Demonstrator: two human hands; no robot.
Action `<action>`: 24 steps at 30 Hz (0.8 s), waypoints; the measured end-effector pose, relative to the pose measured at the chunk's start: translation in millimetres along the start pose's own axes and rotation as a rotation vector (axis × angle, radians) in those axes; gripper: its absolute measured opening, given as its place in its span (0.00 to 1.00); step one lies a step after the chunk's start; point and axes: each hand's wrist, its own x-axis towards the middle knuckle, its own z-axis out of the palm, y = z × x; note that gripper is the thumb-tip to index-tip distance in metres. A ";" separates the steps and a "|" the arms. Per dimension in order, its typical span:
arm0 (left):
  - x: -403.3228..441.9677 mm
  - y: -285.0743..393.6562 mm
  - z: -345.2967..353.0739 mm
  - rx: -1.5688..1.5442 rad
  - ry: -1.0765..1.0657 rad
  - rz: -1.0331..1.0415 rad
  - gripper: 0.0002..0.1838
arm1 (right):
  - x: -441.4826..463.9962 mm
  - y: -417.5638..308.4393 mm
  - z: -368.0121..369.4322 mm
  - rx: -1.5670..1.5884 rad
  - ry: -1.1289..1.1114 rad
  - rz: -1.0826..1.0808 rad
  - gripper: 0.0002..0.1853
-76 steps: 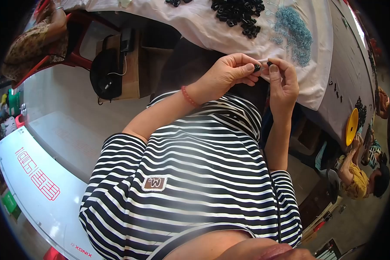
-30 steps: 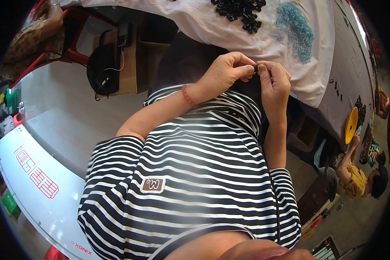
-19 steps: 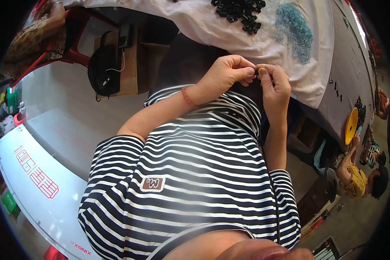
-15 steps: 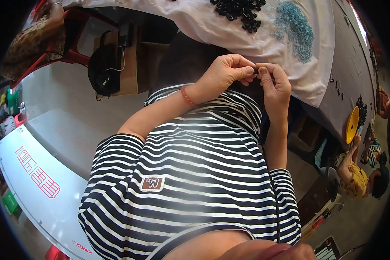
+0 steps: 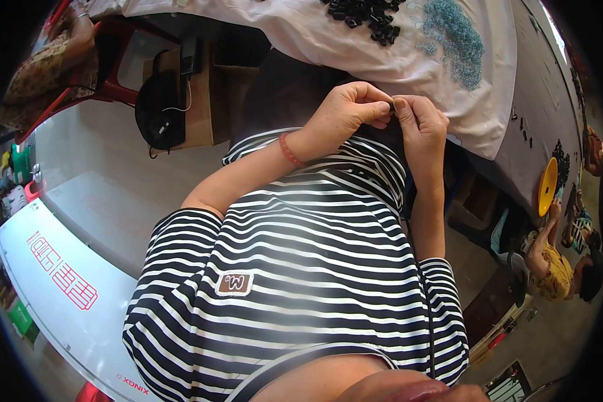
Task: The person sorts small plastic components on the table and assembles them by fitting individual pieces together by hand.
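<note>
My left hand (image 5: 347,114), with a red bead bracelet at the wrist, pinches a small black piece (image 5: 392,107) between thumb and forefinger. The fingertips of my right hand (image 5: 423,124) meet it from the other side, also closed on the piece, which they largely cover. Both hands are above my lap, just off the edge of a white cloth (image 5: 355,57). Farther back on that cloth lie a heap of black pieces (image 5: 382,33) and, to its right, a spread of pale blue beads or small clear parts (image 5: 459,50).
A grey-covered table (image 5: 526,100) holds scattered black pieces and a yellow dish (image 5: 547,186), near a person in yellow (image 5: 553,275). At upper left, another person's arm (image 5: 79,43) is beside a red chair (image 5: 117,60). A cardboard box (image 5: 199,114) bears a black bag (image 5: 157,110).
At first my hands were apart, each with a black piece; they have since come together, with one small black piece showing between the fingertips. The view has shifted slightly.
</note>
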 end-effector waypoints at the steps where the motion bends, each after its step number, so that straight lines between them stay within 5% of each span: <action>1: -0.7 -0.5 -0.6 -0.011 0.008 -0.015 0.13 | -1.0 -4.9 1.4 -0.116 0.029 -0.076 0.11; 9: -1.2 -0.6 -2.2 -0.101 0.050 -0.069 0.10 | -7.1 -28.0 -9.6 -0.379 -0.078 -0.247 0.18; 24: 0.9 5.7 -8.7 -0.134 -0.039 -0.161 0.13 | -8.7 -16.2 5.0 -0.467 0.141 -0.339 0.16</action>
